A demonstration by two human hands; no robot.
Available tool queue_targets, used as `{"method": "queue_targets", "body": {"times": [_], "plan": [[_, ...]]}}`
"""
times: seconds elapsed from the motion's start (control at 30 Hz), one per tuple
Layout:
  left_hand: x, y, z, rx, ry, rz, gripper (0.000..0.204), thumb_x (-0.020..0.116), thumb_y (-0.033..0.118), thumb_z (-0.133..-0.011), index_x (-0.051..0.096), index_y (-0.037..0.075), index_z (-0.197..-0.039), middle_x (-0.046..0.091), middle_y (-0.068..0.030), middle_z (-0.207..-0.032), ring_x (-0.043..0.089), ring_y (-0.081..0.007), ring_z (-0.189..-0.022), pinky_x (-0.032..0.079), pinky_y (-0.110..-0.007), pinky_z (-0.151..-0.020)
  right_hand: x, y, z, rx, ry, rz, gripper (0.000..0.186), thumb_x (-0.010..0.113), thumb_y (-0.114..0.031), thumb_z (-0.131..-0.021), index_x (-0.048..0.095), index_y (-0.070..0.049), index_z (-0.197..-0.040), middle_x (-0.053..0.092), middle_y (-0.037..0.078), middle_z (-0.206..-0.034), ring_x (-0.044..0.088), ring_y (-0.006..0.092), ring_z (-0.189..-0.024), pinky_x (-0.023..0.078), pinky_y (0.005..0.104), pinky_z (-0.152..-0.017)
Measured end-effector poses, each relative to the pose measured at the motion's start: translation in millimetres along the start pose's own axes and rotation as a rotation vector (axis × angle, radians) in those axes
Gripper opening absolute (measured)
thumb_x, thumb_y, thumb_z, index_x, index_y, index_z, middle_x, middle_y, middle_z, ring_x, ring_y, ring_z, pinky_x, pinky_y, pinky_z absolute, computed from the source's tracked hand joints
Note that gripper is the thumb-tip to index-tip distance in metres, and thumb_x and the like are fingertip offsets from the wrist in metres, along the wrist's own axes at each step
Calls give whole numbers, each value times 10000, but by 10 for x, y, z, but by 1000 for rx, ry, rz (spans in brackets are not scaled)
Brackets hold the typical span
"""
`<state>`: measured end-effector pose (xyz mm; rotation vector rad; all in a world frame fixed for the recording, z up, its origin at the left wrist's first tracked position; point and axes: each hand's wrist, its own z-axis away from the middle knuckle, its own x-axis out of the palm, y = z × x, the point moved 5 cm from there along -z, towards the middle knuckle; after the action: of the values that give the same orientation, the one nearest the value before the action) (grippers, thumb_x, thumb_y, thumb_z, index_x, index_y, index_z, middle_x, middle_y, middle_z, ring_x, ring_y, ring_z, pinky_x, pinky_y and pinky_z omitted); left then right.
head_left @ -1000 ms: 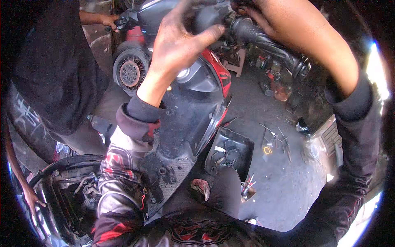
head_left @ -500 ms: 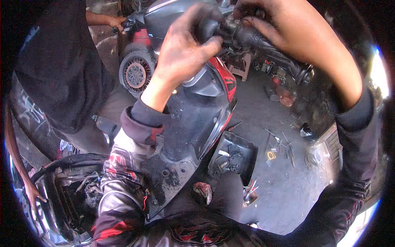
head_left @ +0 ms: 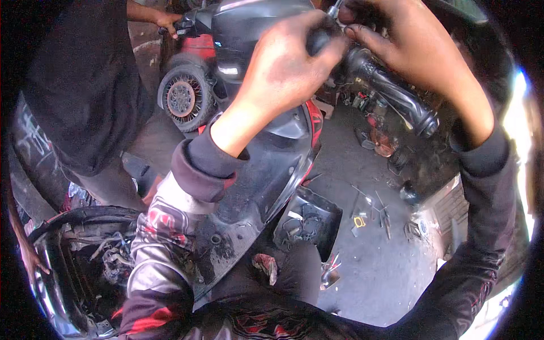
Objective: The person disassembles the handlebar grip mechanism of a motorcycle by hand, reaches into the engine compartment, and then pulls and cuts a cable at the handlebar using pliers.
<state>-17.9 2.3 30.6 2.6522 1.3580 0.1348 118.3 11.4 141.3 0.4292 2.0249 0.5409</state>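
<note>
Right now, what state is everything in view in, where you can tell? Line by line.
Left hand, fingers curled, hold unclear
Right hand, fingers bent, hold unclear
Grip, outer end exposed
Footboard, scuffed
Bay, uncovered, parts exposed
Tray, open, things inside
Rag, crumpled
Wheel, tyre fitted
Floor tools, loose, scattered

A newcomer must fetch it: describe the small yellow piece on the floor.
Find the scooter, then the black tray right of it. Just right of that, on the floor, lies the small yellow piece beside thin tools; unlike them, it's bright yellow.
</note>
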Motion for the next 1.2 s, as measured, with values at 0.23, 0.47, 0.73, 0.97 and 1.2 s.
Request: {"method": "queue_targets", "body": {"times": [0.23,0.47,0.73,0.97,1.2], "plan": [[3,62,-60,-220,-166,165,299,681,140,-947,657,-58,-1169,691,-233,-1018,700,-307,-932,519,-385,-775,156,263,246,195,62,-9,477,783,-349,-905,690,31,-1177,733,196,-1086,713,294,-982,529,382,-898],[98,-18,-46,262,101,-49,114,687,80,-925,674,19,-1021,604,-183,-879,621,-404,-783,471,-470,-670,519,338,841,956,-393,-983,505,755,-480,-918,717,9,-1043,693,89,-834,650,139,-571,525,284,-481],[112,-21,-71,224,98,-17,100,682,44,-909,662,6,-999,582,-194,-858,609,-407,-771,461,-470,-661,443,109,664,390,-306,249,401,738,-231,-875,621,81,-1098,682,306,-980,673,456,-969,540,495,-884],[98,-50,-125,179,64,-5,111,691,63,-898,674,-32,-953,597,-209,-842,616,-402,-757,467,-456,-661,505,104,638,396,-347,356,428,737,-83,-838,580,72,-1206,683,313,-911,673,493,-908,556,518,-801],[82,-15,-118,223,94,19,150,697,84,-905,698,-46,-979,619,-208,-843,623,-389,-744,471,-445,-658,555,-98,625,476,-328,619,437,711,-126,-865,569,60,-1234,691,291,-919,700,470,-903,577,502,-782]]}}
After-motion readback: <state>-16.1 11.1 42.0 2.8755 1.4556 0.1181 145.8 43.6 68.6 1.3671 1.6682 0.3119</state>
